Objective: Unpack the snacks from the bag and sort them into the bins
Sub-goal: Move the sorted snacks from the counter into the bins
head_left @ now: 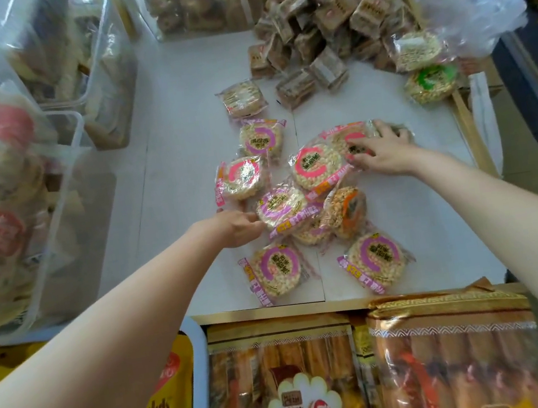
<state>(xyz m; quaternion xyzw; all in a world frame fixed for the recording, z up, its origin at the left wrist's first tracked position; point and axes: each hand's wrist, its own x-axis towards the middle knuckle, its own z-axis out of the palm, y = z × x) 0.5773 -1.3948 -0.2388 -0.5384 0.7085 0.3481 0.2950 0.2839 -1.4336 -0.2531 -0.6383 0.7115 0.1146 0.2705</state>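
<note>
Sorting round rice-cake packs scattered on worktop [178,112], between brown-snack pile [321,23] and near edge. Left hand [229,228] pinching edge of purple-ring pack [281,203] — fingers curling round wrapper rim. Right hand [381,150] lying spread over pink-ring pack [349,144], fingers fairly straight, pressing rather than gripping. Packs looking light, crinkly, slippery; puffed discs likely brittle — taking by sealed edge or flat across face seeming safest. Clear bins [59,171] sitting at left.

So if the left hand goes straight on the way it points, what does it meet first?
The left hand already touches the purple-ring rice cake packet; past it likely comes the orange-ring packet, though depth is unclear.
</note>
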